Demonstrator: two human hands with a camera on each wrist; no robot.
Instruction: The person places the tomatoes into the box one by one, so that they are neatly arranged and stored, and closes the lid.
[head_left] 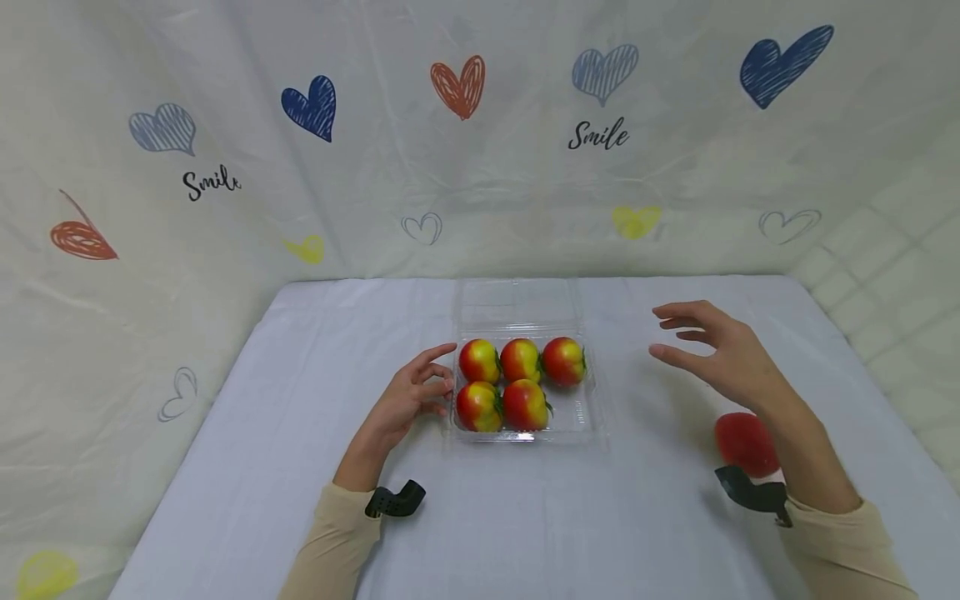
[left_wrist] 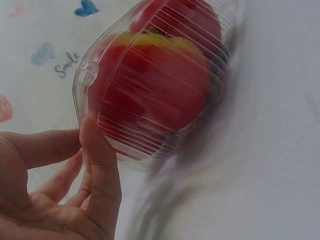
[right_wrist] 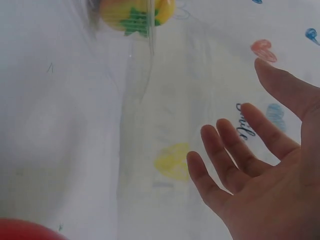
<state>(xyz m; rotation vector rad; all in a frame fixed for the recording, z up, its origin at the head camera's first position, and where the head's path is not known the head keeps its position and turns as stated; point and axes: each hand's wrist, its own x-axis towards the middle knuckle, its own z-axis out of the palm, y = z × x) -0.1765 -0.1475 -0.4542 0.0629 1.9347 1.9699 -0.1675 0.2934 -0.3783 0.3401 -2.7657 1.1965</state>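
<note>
A clear plastic clamshell box (head_left: 573, 417) lies on the table with its lid (head_left: 517, 304) folded back. Several red-and-yellow fruits (head_left: 521, 403) with green leafy tops, like tomatoes, sit inside in two rows; the near right corner holds none. At the box's left side, my left hand (head_left: 411, 392) pinches the rim between thumb and finger, as the left wrist view shows at close range with a fruit (left_wrist: 155, 85) behind the ribbed wall. To the right of the box, my right hand (head_left: 712, 346) hovers above the table, fingers apart and holding nothing.
A rounded red thing (head_left: 742, 443) lies on the table under my right forearm, partly hidden by it. White cloth covers the table (head_left: 585, 517). Behind it hangs a pale sheet (head_left: 517, 175) printed with hearts and writing.
</note>
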